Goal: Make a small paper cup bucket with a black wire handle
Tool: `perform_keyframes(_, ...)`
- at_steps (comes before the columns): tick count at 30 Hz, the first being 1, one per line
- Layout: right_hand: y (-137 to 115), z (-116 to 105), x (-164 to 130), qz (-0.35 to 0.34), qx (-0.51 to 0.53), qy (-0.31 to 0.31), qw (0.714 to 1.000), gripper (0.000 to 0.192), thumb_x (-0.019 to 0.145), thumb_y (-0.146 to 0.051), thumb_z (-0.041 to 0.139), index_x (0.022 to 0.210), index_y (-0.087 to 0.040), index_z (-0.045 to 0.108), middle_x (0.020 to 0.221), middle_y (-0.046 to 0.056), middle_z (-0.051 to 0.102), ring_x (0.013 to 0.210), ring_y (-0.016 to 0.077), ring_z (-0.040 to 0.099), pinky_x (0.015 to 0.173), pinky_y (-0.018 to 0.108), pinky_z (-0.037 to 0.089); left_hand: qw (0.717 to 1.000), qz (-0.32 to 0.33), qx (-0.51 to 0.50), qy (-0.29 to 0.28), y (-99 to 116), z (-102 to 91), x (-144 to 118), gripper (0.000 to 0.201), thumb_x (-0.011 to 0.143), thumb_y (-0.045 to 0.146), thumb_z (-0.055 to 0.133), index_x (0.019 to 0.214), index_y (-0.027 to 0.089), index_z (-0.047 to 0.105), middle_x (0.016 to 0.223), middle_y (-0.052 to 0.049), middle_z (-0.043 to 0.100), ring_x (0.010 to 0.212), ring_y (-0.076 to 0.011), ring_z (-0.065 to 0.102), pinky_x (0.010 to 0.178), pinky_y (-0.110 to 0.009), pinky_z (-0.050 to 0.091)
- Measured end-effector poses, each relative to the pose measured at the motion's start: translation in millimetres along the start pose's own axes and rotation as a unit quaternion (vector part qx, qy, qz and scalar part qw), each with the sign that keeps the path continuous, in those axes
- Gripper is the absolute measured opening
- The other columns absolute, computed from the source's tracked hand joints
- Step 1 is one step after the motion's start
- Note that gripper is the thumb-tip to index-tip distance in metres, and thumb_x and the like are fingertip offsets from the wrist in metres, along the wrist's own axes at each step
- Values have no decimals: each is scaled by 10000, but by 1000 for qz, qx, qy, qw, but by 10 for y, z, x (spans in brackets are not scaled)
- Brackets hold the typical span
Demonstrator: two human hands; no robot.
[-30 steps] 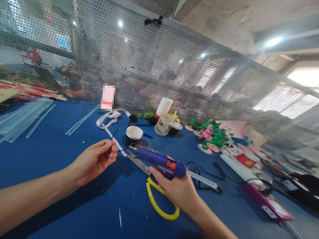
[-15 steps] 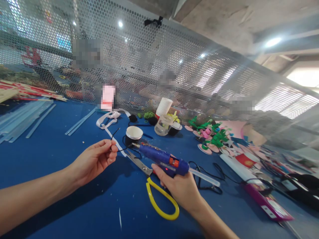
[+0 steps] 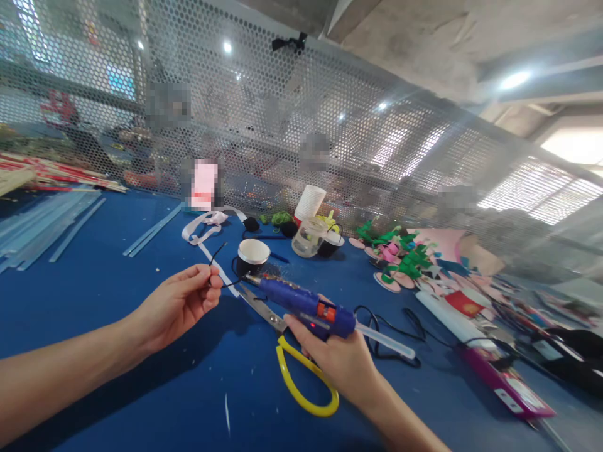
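My left hand (image 3: 191, 301) pinches a thin black cord (image 3: 217, 252) between thumb and fingertips. One short end sticks up, and the other runs toward a small paper cup (image 3: 253, 252), white inside and dark outside. Wrapped in my right hand (image 3: 336, 351) is a blue hot glue gun (image 3: 301, 301) with a lit red light and a clear glue stick (image 3: 386, 340) out of its back. Its nozzle tip is close to the cord, near the cup's base; whether they touch I cannot tell. Yellow-handled scissors (image 3: 308, 383) lie on the table under the gun.
A white ribbon (image 3: 193, 233), stacked white cups (image 3: 311, 202) and a clear jar (image 3: 308, 237) stand toward the mesh screen (image 3: 264, 125). Glue sticks (image 3: 51, 220) lie left. Pink and green craft pieces (image 3: 400, 257), a purple box (image 3: 509, 383) and the gun's black cable (image 3: 414, 323) are right.
The glue gun in my right hand has shifted slightly left and down, its nozzle now lower by the cup. My left hand stays in place with the cord.
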State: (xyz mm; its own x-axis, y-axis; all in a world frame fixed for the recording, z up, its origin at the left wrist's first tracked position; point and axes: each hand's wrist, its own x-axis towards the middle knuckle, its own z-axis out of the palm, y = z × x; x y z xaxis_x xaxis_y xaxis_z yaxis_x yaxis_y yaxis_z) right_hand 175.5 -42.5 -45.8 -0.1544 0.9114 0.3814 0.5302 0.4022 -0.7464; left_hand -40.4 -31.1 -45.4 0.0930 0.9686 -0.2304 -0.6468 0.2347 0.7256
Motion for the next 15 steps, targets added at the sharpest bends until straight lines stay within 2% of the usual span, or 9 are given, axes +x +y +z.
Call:
perform_keyframes(3, -63, 5, 21, -30, 1, -23, 999, 180, 699, -322, 528, 614, -177, 593, 516, 8, 563, 470, 126, 540, 491, 239, 468, 1000, 2, 2, 1, 2, 4, 0, 228, 806, 38, 366, 690, 78, 558, 573, -22, 537, 444, -42, 501, 458, -132, 471)
perform_keyframes(5, -49, 15, 22, -35, -3, -17, 999, 179, 693, -318, 534, 596, -177, 585, 513, 4, 559, 463, 122, 535, 501, 240, 473, 1000, 1, 3, -1, 2, 3, 4, 225, 805, 38, 367, 693, 79, 558, 575, -21, 537, 446, -42, 500, 459, -133, 471)
perform_keyframes(9, 33, 55, 5, -16, 1, 19, 1000, 170, 682, -331, 550, 628, -172, 582, 550, 9, 582, 474, 125, 553, 543, 250, 493, 1000, 2, 4, -6, 4, 2, 12, 221, 807, 46, 371, 694, 82, 558, 579, -19, 533, 451, -42, 495, 458, -132, 468)
perform_keyframes(12, 28, 60, 5, -2, -2, 36, 999, 189, 673, -359, 557, 657, -175, 598, 496, 4, 567, 462, 137, 554, 503, 251, 489, 1000, 0, 5, -5, 8, 10, 9, 228, 809, 44, 364, 692, 82, 556, 581, -19, 529, 449, -39, 490, 459, -131, 466)
perform_keyframes(15, 0, 19, 20, 35, 4, 17, 999, 211, 662, -381, 566, 660, -176, 612, 444, -4, 544, 437, 139, 544, 452, 240, 471, 1000, -1, 3, -12, 9, 17, 2, 236, 810, 42, 359, 690, 84, 558, 579, -18, 525, 447, -37, 483, 457, -129, 462)
